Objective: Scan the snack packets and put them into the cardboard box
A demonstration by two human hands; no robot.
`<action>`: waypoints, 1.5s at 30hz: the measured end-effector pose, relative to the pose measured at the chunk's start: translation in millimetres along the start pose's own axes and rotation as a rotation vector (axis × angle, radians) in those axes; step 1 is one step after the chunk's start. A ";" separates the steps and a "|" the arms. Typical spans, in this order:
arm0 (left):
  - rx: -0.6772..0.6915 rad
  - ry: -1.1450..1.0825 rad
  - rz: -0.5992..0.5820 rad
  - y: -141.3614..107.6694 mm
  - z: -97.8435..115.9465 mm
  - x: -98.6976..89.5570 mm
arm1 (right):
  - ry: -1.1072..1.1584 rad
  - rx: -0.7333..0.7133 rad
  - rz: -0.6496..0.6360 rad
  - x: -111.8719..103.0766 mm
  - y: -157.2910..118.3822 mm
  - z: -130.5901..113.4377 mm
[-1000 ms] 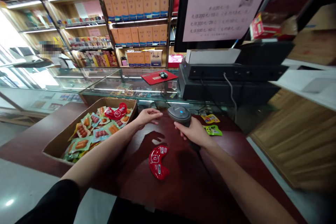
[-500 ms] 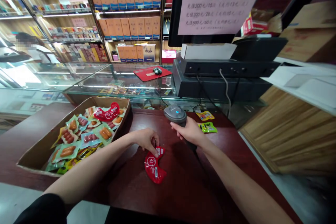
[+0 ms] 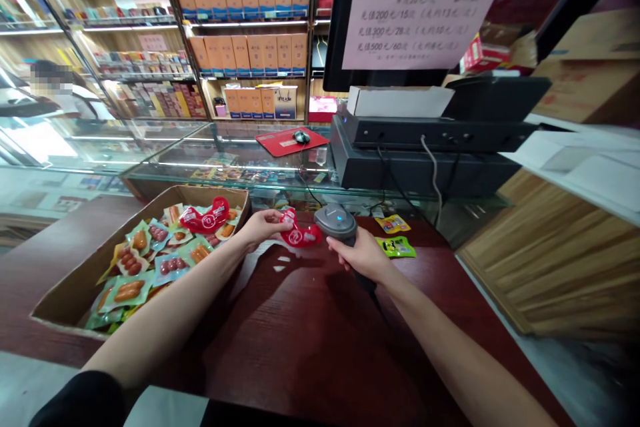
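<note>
My left hand (image 3: 263, 227) pinches one end of a red curved snack packet (image 3: 299, 233), raised a little above the dark red table (image 3: 310, 333). Wrapped round the handle of a grey barcode scanner (image 3: 337, 221) is my right hand (image 3: 364, 257). The scanner's head is close beside the packet's right end, and a small blue light shows on top. Left of my hands stands a cardboard tray (image 3: 57, 303) of small sausage packets (image 3: 173, 265), with another red curved packet (image 3: 206, 215) lying on them.
A green packet (image 3: 397, 247) and a yellow packet (image 3: 393, 223) lie right of the scanner. Behind are a glass counter (image 3: 200, 160), a red mouse pad (image 3: 275, 143) and a monitor with a pink paper sign (image 3: 420, 20). A person (image 3: 75, 90) is at the far left.
My left hand has lifted the red curved packet off the table and moved it away from me, up beside the scanner's head. My right hand has stayed nearly still.
</note>
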State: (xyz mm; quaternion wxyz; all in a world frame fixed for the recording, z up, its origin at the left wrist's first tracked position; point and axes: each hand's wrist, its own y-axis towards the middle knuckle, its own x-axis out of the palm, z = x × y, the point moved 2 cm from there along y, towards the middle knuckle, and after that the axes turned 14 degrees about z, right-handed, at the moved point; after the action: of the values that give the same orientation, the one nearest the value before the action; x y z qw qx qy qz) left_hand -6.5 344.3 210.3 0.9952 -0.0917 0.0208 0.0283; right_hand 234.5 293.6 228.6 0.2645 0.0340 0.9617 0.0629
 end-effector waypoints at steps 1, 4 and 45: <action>-0.011 -0.089 0.056 2.7 1.4 -2.2 | 0.000 -0.005 -0.001 0.7 -0.1 0.6; -0.036 -0.265 0.126 5.7 3.7 -4.1 | 0.006 -0.025 -0.002 2.7 -1.3 1.7; 0.016 -0.443 0.314 4.1 18.4 -20.2 | 0.001 -0.044 -0.023 -3.1 -13.0 -18.5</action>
State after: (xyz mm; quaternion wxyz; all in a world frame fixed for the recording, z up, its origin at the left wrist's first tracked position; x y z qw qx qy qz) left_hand -26.2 350.6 228.6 0.9596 -0.0712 -0.1832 0.2013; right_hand 227.3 278.5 244.1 0.2651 0.0173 0.9606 0.0811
